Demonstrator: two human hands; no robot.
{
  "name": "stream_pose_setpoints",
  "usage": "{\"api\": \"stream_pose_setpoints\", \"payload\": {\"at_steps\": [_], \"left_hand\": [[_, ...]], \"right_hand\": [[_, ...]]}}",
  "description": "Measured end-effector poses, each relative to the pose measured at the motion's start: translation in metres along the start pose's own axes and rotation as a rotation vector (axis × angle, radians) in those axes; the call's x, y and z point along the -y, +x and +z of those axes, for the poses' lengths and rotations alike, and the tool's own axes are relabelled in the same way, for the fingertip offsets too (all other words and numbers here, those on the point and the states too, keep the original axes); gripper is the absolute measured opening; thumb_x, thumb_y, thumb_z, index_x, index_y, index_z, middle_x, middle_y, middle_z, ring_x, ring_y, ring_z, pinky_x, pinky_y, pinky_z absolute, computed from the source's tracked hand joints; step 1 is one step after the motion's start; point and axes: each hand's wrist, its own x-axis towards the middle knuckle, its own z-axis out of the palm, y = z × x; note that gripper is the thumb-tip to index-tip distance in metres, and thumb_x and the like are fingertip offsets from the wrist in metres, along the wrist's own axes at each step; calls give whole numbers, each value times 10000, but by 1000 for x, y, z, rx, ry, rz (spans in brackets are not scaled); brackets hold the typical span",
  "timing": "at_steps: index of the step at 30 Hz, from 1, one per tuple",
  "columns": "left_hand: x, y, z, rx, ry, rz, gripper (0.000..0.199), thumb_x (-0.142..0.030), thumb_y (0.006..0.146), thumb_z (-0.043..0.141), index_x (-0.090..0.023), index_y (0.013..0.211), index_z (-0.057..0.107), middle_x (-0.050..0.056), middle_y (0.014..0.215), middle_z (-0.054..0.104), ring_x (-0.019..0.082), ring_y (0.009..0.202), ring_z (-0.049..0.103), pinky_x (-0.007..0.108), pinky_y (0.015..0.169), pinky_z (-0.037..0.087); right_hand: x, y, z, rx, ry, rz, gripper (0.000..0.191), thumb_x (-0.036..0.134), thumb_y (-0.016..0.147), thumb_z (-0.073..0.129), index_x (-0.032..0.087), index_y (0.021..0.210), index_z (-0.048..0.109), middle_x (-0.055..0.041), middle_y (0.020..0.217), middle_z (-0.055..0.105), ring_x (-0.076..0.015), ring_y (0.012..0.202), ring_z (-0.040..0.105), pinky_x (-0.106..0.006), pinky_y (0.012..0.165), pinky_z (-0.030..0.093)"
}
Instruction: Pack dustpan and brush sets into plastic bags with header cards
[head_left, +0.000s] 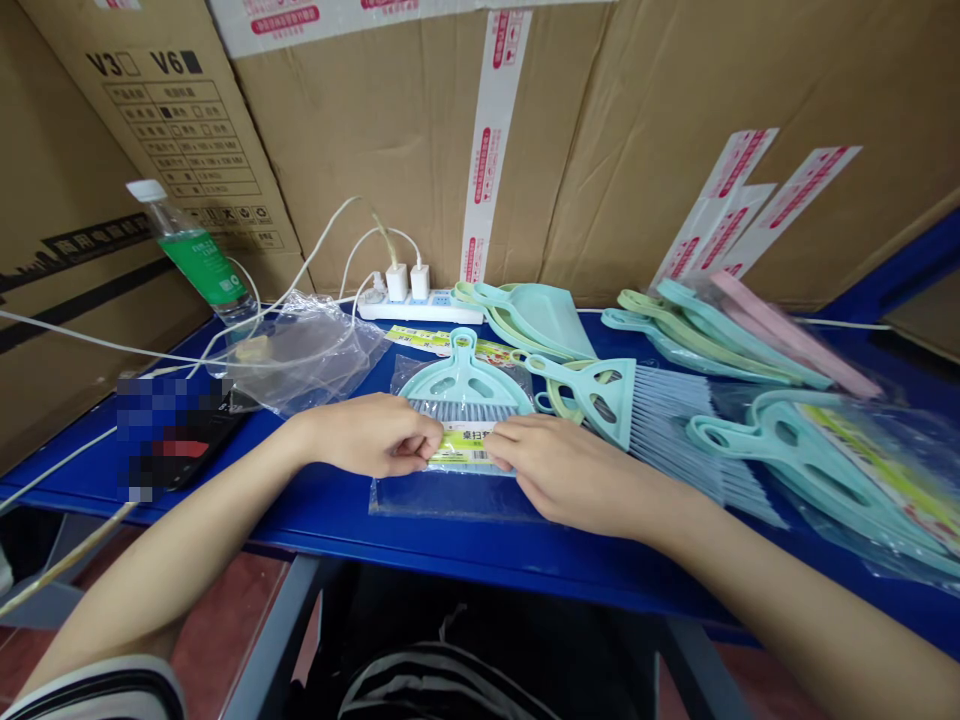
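A mint-green hand brush (pixel 463 385) with grey bristles lies on a clear plastic bag (pixel 450 500), and a yellow-green paper label (pixel 466 445) crosses its bristles. My left hand (pixel 367 435) pinches the label's left end, while my right hand (pixel 570 470) holds its right end, fingertips almost meeting. The hands hide part of the bristles. To the right lie a loose mint brush (pixel 630 410) and a bagged brush set (pixel 825 470). Mint dustpans (pixel 532 320) stand behind.
The blue table (pixel 330 530) holds a power strip (pixel 418 306) with white chargers, a water bottle (pixel 196 258), a crumpled plastic bag (pixel 315 350), a blurred phone (pixel 176 440), and stacked pink and green handles (pixel 750 340). Cardboard boxes (pixel 420 130) wall the back. Cables trail left.
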Motion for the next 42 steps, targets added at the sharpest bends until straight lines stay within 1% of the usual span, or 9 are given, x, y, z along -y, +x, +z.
{"api": "stream_pose_setpoints", "payload": {"at_steps": [11, 15, 20, 27, 33, 42], "left_hand": [[0, 0, 0, 14, 11, -16, 90, -109, 782, 564, -190, 744, 548, -70, 576, 538, 80, 505, 479, 216, 529, 306], [0, 0, 0, 6, 8, -9, 94, -108, 781, 563, -192, 741, 545, -71, 570, 538, 83, 504, 479, 218, 530, 306], [0, 0, 0, 6, 4, -7, 90, -112, 775, 561, -194, 740, 548, -72, 569, 540, 85, 503, 484, 219, 529, 306], [1, 0, 0, 11, 0, -5, 73, -129, 781, 556, -193, 746, 554, -64, 594, 562, 87, 522, 505, 218, 537, 319], [1, 0, 0, -5, -3, 11, 73, -131, 780, 550, -194, 744, 556, -62, 592, 561, 89, 517, 506, 218, 532, 321], [1, 0, 0, 5, 1, -10, 76, -126, 781, 562, -192, 744, 550, -63, 594, 555, 88, 522, 504, 219, 540, 321]], "right_hand": [[-1, 0, 0, -39, 6, -11, 258, -19, 772, 440, 147, 849, 621, -71, 814, 652, -192, 749, 572, -299, 681, 415], [0, 0, -1, -18, -6, 0, 259, -20, 767, 448, 145, 856, 626, -69, 803, 647, -189, 734, 570, -295, 653, 407], [1, 0, -1, 4, -14, 9, 263, -19, 775, 445, 142, 869, 630, -71, 810, 646, -189, 739, 571, -297, 655, 406], [0, 0, -2, 5, -11, -7, 258, -21, 765, 450, 140, 870, 623, -74, 822, 645, -190, 752, 567, -292, 655, 405], [0, -1, -3, -22, -1, -20, 259, -23, 749, 444, 153, 842, 609, -63, 796, 632, -185, 738, 557, -288, 645, 403], [-1, -1, -2, -20, 8, -19, 254, -34, 744, 447, 151, 837, 594, -63, 801, 627, -186, 740, 551, -285, 643, 398]]}}
